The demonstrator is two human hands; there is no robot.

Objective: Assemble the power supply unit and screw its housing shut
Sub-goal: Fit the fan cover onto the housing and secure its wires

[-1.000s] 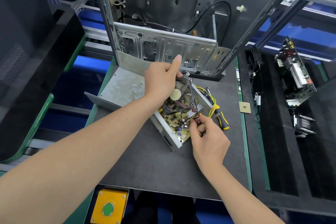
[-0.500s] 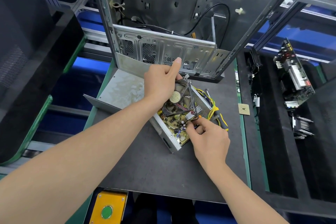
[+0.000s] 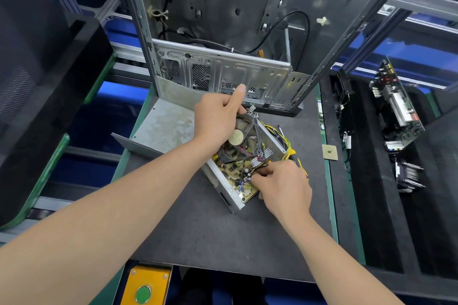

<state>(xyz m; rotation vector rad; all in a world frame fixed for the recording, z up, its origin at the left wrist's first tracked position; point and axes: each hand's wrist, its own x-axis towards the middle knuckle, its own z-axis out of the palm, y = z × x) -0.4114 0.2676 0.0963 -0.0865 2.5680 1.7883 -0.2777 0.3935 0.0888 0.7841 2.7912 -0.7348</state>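
— How are the arms set?
— Both bare forearms reach in from the lower edge. The left hand [image 3: 218, 116] is raised over the open grey metal power supply housing [image 3: 224, 187] with its thumb stuck straight up. Its fingers are curled round the upper edge of a black square cooling fan [image 3: 239, 142], held tilted above the housing.
— And the other?
— The right hand [image 3: 282, 188] sits low at the housing's right side, fingers bent tight. With thumb on top and fingertips beneath, they pinch the right edge of the yellow-green circuit board [image 3: 235, 171], which lies inside the housing just below the fan.
— Where is the housing?
— On the dark grey surface [image 3: 198, 235], turned at an angle, with a bundle of yellow and black wires [image 3: 285, 135] spilling from its far right end. A flat grey metal cover plate [image 3: 163, 129] lies just left of it, and a tall bare-metal computer case [image 3: 223, 69] stands behind
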